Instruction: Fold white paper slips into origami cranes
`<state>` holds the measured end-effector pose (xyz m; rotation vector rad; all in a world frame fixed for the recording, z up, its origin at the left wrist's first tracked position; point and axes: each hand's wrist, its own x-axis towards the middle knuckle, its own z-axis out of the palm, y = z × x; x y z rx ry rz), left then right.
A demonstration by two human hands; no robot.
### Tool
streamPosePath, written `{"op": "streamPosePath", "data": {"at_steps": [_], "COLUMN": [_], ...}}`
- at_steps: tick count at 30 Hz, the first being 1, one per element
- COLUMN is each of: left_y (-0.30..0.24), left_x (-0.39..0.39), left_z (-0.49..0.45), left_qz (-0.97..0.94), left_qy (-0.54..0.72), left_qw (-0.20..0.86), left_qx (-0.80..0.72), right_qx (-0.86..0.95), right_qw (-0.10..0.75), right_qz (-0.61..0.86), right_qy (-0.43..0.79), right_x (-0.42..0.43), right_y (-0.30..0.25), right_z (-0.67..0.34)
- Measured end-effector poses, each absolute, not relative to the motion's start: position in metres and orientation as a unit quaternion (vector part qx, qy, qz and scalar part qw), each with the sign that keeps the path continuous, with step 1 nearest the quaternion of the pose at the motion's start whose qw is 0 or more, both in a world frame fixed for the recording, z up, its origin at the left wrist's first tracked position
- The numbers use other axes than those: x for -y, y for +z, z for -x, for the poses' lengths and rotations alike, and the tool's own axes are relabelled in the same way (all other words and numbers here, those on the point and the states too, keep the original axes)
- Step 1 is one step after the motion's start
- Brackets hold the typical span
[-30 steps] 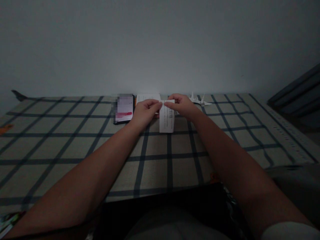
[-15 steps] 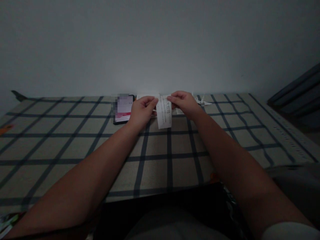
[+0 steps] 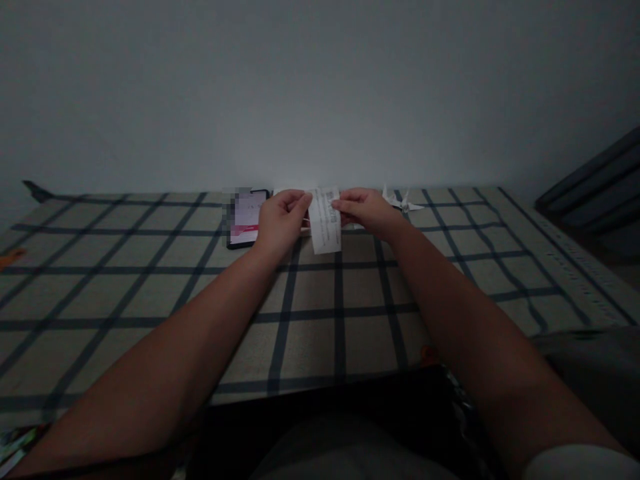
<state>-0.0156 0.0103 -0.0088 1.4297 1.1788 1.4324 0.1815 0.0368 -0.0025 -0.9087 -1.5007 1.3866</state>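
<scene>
Head view: both hands meet over the far middle of a checked tabletop [image 3: 313,340], just short of a plain wall [image 3: 320,93]. The grip of the left hand [image 3: 281,219] is pinched on the far left corner of a printed paper sheet [image 3: 326,230]; that of the right hand [image 3: 369,212] is pinched on the sheet's right edge, near its far end. The sheet lies between the two hands, its free end pointing to the near side; its print is too small and dim to read. Most fingers of each hand are hidden behind the thumbs and the sheet. Just left of the left hand lies a phone [image 3: 250,208], its left part lost in pixelation and its right side partly covered by the hand. A white item [image 3: 278,191] shows only as a strip beyond the left hand. Folded white paper shapes [image 3: 406,202], partly hidden by the right hand, stand to its right; their number is unclear. An orange object [image 3: 11,257] is cut off at the left border. A dark ribbed object [image 3: 595,190] at the far right is likewise cropped and cannot be identified.
</scene>
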Motion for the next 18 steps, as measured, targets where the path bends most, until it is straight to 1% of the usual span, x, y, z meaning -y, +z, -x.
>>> {"op": "streamPosePath", "data": {"at_steps": [5, 9, 13, 15, 18], "left_y": [-0.0089, -0.0088, -0.008, -0.0088, -0.0106], "left_x": [-0.011, -0.0134, -0.0139, -0.0126, -0.0094], "left_z": [0.0133, 0.0137, 0.0158, 0.016, 0.0153], "left_qz": [-0.537, -0.495, -0.476, -0.492, -0.533], "left_qy": [0.568, 0.561, 0.514, 0.486, 0.46], "left_qw": [0.423, 0.509, 0.59, 0.594, 0.572], "left_qx": [-0.459, -0.426, -0.402, -0.411, -0.421], "right_qx": [0.627, 0.648, 0.654, 0.655, 0.653], "right_qw": [0.459, 0.46, 0.466, 0.472, 0.481], "right_qz": [0.393, 0.399, 0.405, 0.411, 0.422], "right_qy": [0.492, 0.458, 0.437, 0.423, 0.405], "right_x": [-0.0387, -0.0397, -0.0388, -0.0381, -0.0377], "right_y": [-0.0038, -0.0043, -0.0025, -0.0006, 0.0017], "right_z": [-0.1821, -0.1824, -0.1829, -0.1837, -0.1849]}}
